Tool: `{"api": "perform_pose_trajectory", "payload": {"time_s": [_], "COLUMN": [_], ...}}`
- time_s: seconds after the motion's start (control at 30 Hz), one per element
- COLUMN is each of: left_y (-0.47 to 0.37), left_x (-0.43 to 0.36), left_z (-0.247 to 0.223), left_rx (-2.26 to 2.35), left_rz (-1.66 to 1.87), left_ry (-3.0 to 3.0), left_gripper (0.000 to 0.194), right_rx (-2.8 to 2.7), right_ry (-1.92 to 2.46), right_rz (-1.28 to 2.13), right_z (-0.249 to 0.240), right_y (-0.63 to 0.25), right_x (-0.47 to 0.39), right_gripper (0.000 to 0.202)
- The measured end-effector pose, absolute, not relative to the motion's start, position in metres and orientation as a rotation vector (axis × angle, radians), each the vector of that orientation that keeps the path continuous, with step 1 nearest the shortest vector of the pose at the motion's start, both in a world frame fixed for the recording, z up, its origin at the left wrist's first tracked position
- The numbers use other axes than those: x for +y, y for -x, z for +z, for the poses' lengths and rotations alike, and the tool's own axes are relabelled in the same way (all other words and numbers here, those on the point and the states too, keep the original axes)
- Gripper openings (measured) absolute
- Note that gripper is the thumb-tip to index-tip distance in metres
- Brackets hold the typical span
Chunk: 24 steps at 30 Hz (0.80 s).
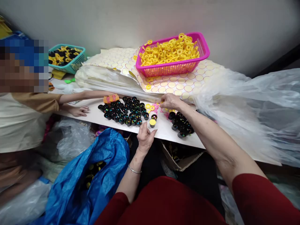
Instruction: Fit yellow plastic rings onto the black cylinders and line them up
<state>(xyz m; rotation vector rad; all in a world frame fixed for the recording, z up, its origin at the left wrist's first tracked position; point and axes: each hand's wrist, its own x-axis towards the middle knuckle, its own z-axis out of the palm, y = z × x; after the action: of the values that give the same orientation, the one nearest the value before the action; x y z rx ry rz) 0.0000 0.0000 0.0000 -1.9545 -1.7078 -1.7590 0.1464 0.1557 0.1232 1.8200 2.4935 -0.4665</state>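
My left hand [145, 137] is at the table's front edge, fingers apart and holding nothing, just below a black cup with a yellow top [152, 123]. Beyond that cup stands an open black cup [154, 117] with small bits inside. My right hand [170, 101] is farther back, its fingers pinched together over small pink pieces [156, 107]; a bit of yellow shows at the fingertips. Yellow rings [148, 106] lie left of it. Many black cups with coloured bits [126, 114] fill the table's left part, and more black cups [181, 123] stand under my right forearm.
A pink basket of yellow rings [172, 71] stands at the back on printed sheets [182, 84]. Another person's hand [81, 111] rests at the left, near an orange block [111, 99]. Clear plastic [243, 103] lies right. A blue bag [93, 175] and cardboard box [180, 165] are below.
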Motion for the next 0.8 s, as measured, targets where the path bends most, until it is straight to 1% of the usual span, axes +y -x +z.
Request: {"api": "perform_pose_trajectory", "payload": {"time_s": [0.07, 0.13, 0.17, 0.23, 0.27, 0.33, 0.4, 0.5, 0.57, 0.67, 0.77, 0.8], "left_y": [-0.006, -0.018, -0.025, -0.039, -0.045, -0.056, -0.065, -0.077, -0.082, -0.087, -0.093, -0.096], "left_x": [-0.013, -0.026, -0.032, -0.04, -0.043, -0.047, -0.051, -0.057, -0.06, -0.061, -0.058, -0.058], "left_z": [0.011, 0.025, 0.032, 0.044, 0.049, 0.055, 0.059, 0.061, 0.062, 0.064, 0.065, 0.065], "left_rx": [-1.673, -1.69, -1.707, -1.731, -1.747, -1.815, -1.948, -2.294, -2.558, -2.758, -2.77, -2.768], "left_rz": [-1.82, -1.959, -2.069, -2.333, -2.458, -2.638, -2.794, -3.108, -3.232, -3.214, -3.203, -3.208], "left_ry": [1.86, 1.864, 1.91, 2.024, 2.066, 2.101, 2.056, 1.902, 1.796, 1.744, 1.816, 1.832], "left_gripper": [0.039, 0.031, 0.03, 0.035, 0.036, 0.033, 0.03, 0.036, 0.031, 0.027, 0.027, 0.027], "right_rx": [2.721, 2.917, 2.953, 2.858, 2.76, 2.531, 2.243, 1.891, 1.813, 1.976, 2.145, 2.204], "right_ry": [-1.975, -2.085, -2.115, -2.154, -2.177, -2.27, -2.377, -2.41, -2.329, -2.274, -2.215, -2.201], "right_rz": [-0.679, -1.065, -1.327, -1.864, -2.08, -2.425, -2.676, -2.909, -2.978, -2.893, -2.848, -2.833], "right_z": [0.131, 0.136, 0.136, 0.131, 0.125, 0.108, 0.089, 0.067, 0.061, 0.061, 0.062, 0.062], "right_y": [-0.156, -0.166, -0.171, -0.179, -0.183, -0.187, -0.189, -0.191, -0.196, -0.21, -0.223, -0.225], "right_x": [0.141, 0.111, 0.091, 0.046, 0.023, -0.016, -0.045, -0.067, -0.073, -0.076, -0.075, -0.074], "right_gripper": [0.022, 0.019, 0.02, 0.021, 0.021, 0.017, 0.016, 0.018, 0.02, 0.017, 0.033, 0.035]}}
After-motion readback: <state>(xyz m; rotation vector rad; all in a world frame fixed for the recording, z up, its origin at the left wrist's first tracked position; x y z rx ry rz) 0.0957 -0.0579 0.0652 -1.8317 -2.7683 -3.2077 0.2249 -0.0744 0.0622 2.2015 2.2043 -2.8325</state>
